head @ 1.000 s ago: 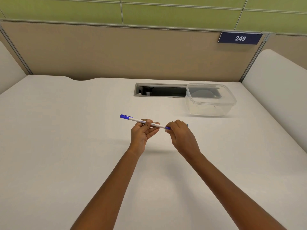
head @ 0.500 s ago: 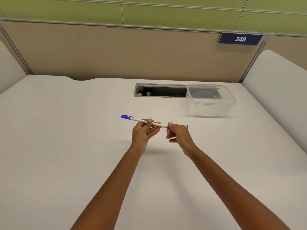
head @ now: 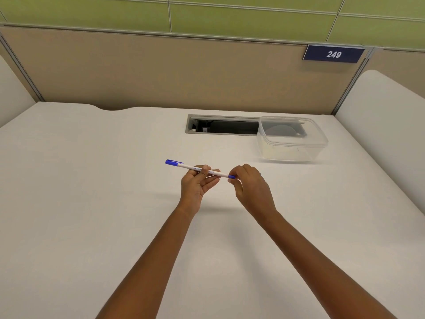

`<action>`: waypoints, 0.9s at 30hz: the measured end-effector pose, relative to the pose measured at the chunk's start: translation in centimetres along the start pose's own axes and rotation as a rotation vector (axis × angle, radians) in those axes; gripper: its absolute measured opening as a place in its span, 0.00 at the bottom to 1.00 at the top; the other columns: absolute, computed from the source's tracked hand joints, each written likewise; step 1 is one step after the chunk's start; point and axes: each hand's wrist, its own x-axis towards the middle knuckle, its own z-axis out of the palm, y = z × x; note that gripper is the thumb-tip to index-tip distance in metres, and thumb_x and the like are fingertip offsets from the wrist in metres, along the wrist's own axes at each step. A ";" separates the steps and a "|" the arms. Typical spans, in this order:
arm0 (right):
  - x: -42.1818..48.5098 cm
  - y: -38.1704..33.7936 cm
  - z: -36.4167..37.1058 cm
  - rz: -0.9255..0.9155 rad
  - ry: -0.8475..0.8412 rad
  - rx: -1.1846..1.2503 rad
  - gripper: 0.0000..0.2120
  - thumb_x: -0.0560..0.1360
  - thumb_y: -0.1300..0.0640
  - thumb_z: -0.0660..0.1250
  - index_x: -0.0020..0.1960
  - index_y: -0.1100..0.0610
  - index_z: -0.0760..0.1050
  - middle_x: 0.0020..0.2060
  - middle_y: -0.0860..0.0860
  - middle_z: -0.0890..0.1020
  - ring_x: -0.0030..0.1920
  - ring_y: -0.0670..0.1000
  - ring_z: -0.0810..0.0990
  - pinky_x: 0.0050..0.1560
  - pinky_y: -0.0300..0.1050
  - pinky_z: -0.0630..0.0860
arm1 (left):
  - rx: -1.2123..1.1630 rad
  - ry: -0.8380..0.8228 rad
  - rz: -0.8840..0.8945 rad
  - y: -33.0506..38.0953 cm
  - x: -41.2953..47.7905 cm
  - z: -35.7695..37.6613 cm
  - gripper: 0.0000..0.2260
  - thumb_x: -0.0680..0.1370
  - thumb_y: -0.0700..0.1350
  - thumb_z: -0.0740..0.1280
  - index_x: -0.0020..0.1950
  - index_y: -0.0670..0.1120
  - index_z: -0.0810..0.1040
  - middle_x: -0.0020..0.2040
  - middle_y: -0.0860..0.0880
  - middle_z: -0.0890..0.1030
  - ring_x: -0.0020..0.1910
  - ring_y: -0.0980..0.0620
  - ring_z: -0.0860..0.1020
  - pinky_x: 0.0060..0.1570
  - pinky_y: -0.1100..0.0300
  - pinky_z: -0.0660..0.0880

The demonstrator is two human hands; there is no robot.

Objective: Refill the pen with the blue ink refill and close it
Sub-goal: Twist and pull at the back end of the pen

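Note:
A white pen (head: 188, 167) with a blue cap and clip at its left end is held level above the white desk (head: 92, 203). My left hand (head: 197, 185) pinches the barrel near its middle, palm up. My right hand (head: 250, 187) grips the pen's blue right end (head: 231, 176) with thumb and fingertips. The tip beyond that blue end is hidden by my right fingers. No separate refill is in sight.
A clear plastic container (head: 292, 140) stands at the back right, partly over a dark cable slot (head: 220, 125) in the desk. Beige partition walls close the back and sides, with a sign reading 249 (head: 333, 54).
My right hand has shifted on the pen's right end, and the thin blue piece that stuck up behind it half a second ago no longer shows. My left hand has held still.

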 end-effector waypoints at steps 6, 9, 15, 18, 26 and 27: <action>0.3 0.1 0.2 0.062 -0.004 0.072 0.06 0.76 0.63 0.61 0.45 0.63 0.76 0.39 0.60 0.78 0.43 0.57 0.73 0.40 0.44 0.65 | -0.018 -0.008 -0.001 -0.2 -0.1 -0.2 0.06 0.78 0.38 0.60 0.42 0.42 0.74 0.32 0.47 0.85 0.35 0.51 0.84 0.35 0.63 0.81; 0.5 -0.1 0.3 0.103 -0.039 0.115 0.09 0.77 0.63 0.57 0.45 0.65 0.75 0.41 0.61 0.78 0.45 0.58 0.73 0.41 0.42 0.61 | -0.018 -0.012 0.002 -0.2 0.0 0.0 0.06 0.78 0.38 0.60 0.42 0.41 0.74 0.32 0.47 0.85 0.35 0.50 0.84 0.35 0.63 0.81; 1.3 -0.5 -0.1 0.467 -0.232 0.500 0.19 0.79 0.60 0.52 0.30 0.57 0.67 0.27 0.50 0.70 0.32 0.53 0.68 0.34 0.44 0.63 | 0.021 -0.024 0.008 -0.2 0.1 0.2 0.06 0.78 0.38 0.60 0.42 0.41 0.74 0.32 0.47 0.85 0.35 0.51 0.84 0.35 0.64 0.81; 1.7 -0.5 -0.5 0.647 -0.308 0.706 0.21 0.78 0.56 0.54 0.27 0.57 0.67 0.25 0.51 0.69 0.27 0.52 0.69 0.35 0.43 0.69 | 0.001 -0.009 0.002 -0.3 0.0 0.0 0.06 0.78 0.38 0.60 0.42 0.41 0.74 0.32 0.47 0.85 0.35 0.51 0.84 0.35 0.63 0.81; -0.1 0.1 0.2 0.153 -0.122 0.204 0.06 0.74 0.56 0.66 0.47 0.58 0.73 0.37 0.53 0.78 0.39 0.52 0.76 0.38 0.42 0.68 | -0.027 0.013 -0.007 -0.2 -0.2 -0.3 0.06 0.78 0.37 0.60 0.43 0.41 0.74 0.32 0.47 0.85 0.35 0.50 0.84 0.34 0.63 0.81; -0.1 0.1 0.3 0.104 -0.085 0.154 0.05 0.74 0.57 0.65 0.47 0.59 0.74 0.39 0.55 0.79 0.41 0.53 0.76 0.38 0.43 0.68 | -0.025 0.013 -0.009 -0.2 -0.2 -0.3 0.06 0.78 0.37 0.60 0.43 0.41 0.74 0.32 0.47 0.85 0.35 0.50 0.84 0.34 0.63 0.81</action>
